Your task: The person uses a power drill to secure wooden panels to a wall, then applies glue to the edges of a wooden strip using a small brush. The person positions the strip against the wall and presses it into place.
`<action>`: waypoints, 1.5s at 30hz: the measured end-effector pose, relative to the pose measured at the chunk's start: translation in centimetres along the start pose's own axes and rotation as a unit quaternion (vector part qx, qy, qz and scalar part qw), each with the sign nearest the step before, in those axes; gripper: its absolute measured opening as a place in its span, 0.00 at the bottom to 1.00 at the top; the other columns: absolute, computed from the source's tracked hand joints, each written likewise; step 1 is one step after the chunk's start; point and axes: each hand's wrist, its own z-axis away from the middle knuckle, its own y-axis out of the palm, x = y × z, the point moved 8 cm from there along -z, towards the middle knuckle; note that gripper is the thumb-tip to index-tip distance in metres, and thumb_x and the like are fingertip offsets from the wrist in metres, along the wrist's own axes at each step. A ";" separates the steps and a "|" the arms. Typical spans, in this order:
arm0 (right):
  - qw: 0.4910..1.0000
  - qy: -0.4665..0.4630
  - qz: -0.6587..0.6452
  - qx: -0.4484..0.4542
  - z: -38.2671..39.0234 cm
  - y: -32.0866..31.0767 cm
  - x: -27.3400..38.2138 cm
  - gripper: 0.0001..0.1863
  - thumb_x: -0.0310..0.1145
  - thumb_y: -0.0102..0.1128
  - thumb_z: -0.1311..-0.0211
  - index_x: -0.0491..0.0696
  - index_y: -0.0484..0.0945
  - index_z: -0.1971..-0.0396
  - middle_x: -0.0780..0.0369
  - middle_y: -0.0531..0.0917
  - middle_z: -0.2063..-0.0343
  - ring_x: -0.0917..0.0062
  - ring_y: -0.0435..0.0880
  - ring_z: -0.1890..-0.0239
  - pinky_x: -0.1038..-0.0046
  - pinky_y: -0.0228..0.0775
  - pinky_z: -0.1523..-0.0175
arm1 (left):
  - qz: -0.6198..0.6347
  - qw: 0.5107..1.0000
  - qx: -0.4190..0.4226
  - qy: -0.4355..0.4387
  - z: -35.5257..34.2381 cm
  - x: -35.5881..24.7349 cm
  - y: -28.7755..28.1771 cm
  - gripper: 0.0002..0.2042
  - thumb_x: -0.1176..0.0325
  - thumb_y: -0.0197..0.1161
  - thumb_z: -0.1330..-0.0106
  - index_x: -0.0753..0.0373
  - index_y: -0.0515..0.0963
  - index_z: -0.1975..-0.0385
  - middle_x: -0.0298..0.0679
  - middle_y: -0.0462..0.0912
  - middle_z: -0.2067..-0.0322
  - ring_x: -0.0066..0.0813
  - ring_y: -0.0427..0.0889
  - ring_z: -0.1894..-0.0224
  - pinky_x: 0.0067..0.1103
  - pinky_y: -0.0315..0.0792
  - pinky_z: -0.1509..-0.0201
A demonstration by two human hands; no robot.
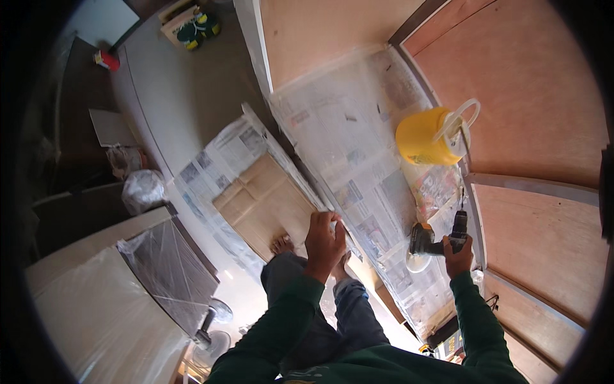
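My right hand (pixel 458 258) is wrapped round the grip of a black cordless drill (pixel 458 230). A thin bit in its chuck points away from me, and its battery with a yellow-orange part sits to the left. The drill is over a newspaper-covered ledge (pixel 358 147), near a wooden panel (pixel 534 243). My left hand (pixel 324 242) is raised above the ledge's left edge, fingers curled in and thumb against them. Whether something small is pinched there is hidden. A round white object (pixel 417 263) shows partly beneath the drill's battery.
A yellow plastic container (pixel 425 136) with a white handle stands on the ledge beyond the drill. My feet are by a brown cardboard sheet (pixel 268 198) on newspaper. Plastic-wrapped furniture (pixel 169 256) is at the left. Green tubs (pixel 198 29) and a red can (pixel 107 61) sit far off.
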 end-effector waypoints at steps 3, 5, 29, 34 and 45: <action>0.999 0.028 0.031 -0.009 0.6 0.1 -0.9 0.31 0.48 0.69 0.40 0.44 0.67 0.46 0.47 0.86 0.67 0.52 0.88 0.66 0.54 0.79 0.61 | -0.018 0.999 0.029 -0.013 1.4 1.5 -0.5 0.02 0.72 0.62 0.32 0.61 0.79 0.64 0.45 0.80 0.65 0.44 0.80 0.64 0.35 0.75 0.59; 0.999 0.018 0.036 -0.005 -0.1 -0.5 -1.7 0.31 0.47 0.69 0.40 0.44 0.67 0.46 0.48 0.86 0.68 0.52 0.88 0.66 0.55 0.79 0.61 | -0.066 0.998 0.023 0.001 3.0 1.9 -1.4 0.07 0.65 0.63 0.30 0.62 0.83 0.65 0.44 0.83 0.68 0.41 0.80 0.66 0.34 0.73 0.61; 0.982 0.165 0.029 0.086 1.5 -1.0 -0.7 0.34 0.44 0.65 0.40 0.49 0.59 0.39 0.45 0.80 0.55 0.45 0.85 0.59 0.46 0.78 0.54 | -0.102 0.934 0.253 0.232 -12.5 -33.0 7.4 0.20 0.77 0.64 0.42 0.65 0.75 0.48 0.51 0.77 0.48 0.49 0.75 0.44 0.37 0.72 0.43; 0.986 0.148 -0.011 0.072 0.4 -0.1 0.1 0.33 0.43 0.64 0.41 0.50 0.59 0.40 0.45 0.79 0.55 0.45 0.84 0.59 0.46 0.78 0.54 | -0.276 0.881 0.121 0.365 -22.1 -33.7 17.7 0.28 0.62 0.69 0.40 0.67 0.71 0.42 0.56 0.77 0.46 0.53 0.75 0.44 0.39 0.74 0.45; 0.974 0.200 -0.056 0.092 0.7 -0.5 -0.4 0.34 0.40 0.64 0.42 0.50 0.60 0.37 0.46 0.78 0.52 0.46 0.83 0.52 0.48 0.77 0.51 | -0.220 0.891 0.382 0.111 -19.2 -31.6 26.0 0.20 0.55 0.66 0.40 0.71 0.82 0.70 0.50 0.85 0.74 0.41 0.86 0.69 0.33 0.76 0.62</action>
